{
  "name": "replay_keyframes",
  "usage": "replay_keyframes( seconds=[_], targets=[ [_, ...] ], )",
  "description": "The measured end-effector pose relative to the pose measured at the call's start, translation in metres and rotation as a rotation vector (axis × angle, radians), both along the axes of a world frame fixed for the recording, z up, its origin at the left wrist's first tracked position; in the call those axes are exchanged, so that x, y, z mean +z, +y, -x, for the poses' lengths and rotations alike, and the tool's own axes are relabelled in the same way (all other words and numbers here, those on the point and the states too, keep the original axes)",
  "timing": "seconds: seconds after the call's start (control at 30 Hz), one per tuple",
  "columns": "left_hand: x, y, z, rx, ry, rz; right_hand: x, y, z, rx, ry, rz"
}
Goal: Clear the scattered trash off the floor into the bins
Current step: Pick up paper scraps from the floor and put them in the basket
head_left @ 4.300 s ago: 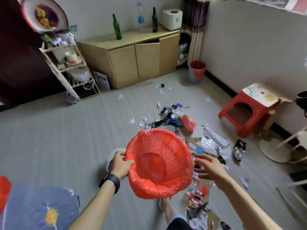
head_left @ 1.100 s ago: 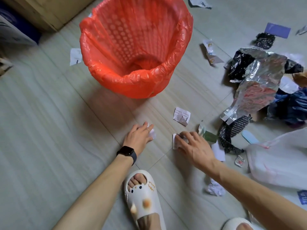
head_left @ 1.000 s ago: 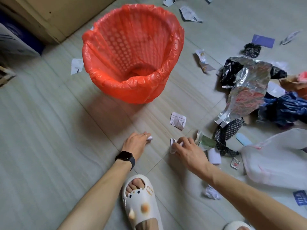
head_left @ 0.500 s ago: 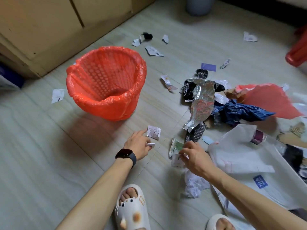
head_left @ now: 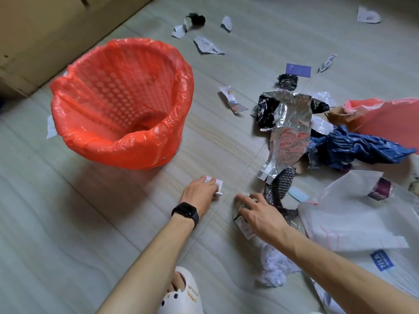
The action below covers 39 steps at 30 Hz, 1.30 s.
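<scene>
A red-lined perforated bin (head_left: 102, 143) stands on the floor at upper left, with no trash visible inside. My left hand (head_left: 199, 194) rests just in front of it, pinching a small white scrap (head_left: 219, 194) while its fingertips lie on a printed paper scrap (head_left: 216, 180). My right hand (head_left: 258, 215) is a little to the right, with a paper scrap (head_left: 244, 228) tucked under it and its fingers spread over a crumpled wrapper (head_left: 238, 208). A silver foil wrapper (head_left: 288, 132) lies beyond the right hand.
A trash pile fills the right side: a blue bag (head_left: 353, 150), a red bag (head_left: 385, 118), a clear plastic bag (head_left: 353, 214) and crumpled tissue (head_left: 274, 266). Loose scraps (head_left: 206, 45) lie farther off. A wooden cabinet (head_left: 45, 30) stands behind the bin. My slipper (head_left: 181, 295) is at the bottom.
The bin went from my hands to the floor. Both hands picked small scraps off the floor. Since half a second ago the left hand reached forward onto the printed scrap, and the right hand spread over the wrapper.
</scene>
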<state>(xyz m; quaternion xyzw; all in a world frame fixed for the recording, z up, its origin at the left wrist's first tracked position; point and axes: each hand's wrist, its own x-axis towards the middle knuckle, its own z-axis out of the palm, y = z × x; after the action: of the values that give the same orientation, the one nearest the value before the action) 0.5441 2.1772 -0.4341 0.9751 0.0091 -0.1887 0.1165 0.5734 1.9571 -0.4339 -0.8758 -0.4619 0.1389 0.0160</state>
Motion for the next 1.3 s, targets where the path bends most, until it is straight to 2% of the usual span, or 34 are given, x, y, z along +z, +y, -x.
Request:
replay_keyframes(
  seconds=[0.07,0.13,0.27,0.43,0.6,0.73,1.03,1.17,1.3],
  targets=[
    [0.004,-0.004,0.002,0.011,-0.18,0.034,-0.007,-0.002,0.001,-0.022,0.036,-0.012],
    [0.007,-0.008,0.006,-0.036,-0.217,0.03,-0.01,-0.004,0.0,-0.071,0.057,-0.014],
    [0.007,-0.013,0.022,-0.055,-0.135,-0.036,-0.001,-0.007,0.001,-0.161,0.147,0.014],
    [-0.007,-0.004,0.059,0.204,0.029,0.063,0.018,-0.015,0.008,-0.292,0.195,-0.074],
    [-0.008,-0.005,0.091,0.219,-0.159,0.117,0.039,-0.026,0.026,-0.382,0.196,-0.187],
    [-0.003,-0.009,0.095,0.231,-0.179,0.05,0.049,-0.029,0.036,-0.408,0.198,-0.235],
    [-0.006,-0.007,0.088,0.453,0.005,0.071,0.052,-0.013,0.037,-0.4,0.226,-0.236],
    [0.002,-0.012,0.084,0.48,0.114,0.1,0.057,-0.004,0.037,-0.398,0.206,-0.287],
    [0.041,0.006,0.09,0.496,0.005,0.211,0.075,0.012,0.027,-0.454,0.164,-0.412]
  ],
)
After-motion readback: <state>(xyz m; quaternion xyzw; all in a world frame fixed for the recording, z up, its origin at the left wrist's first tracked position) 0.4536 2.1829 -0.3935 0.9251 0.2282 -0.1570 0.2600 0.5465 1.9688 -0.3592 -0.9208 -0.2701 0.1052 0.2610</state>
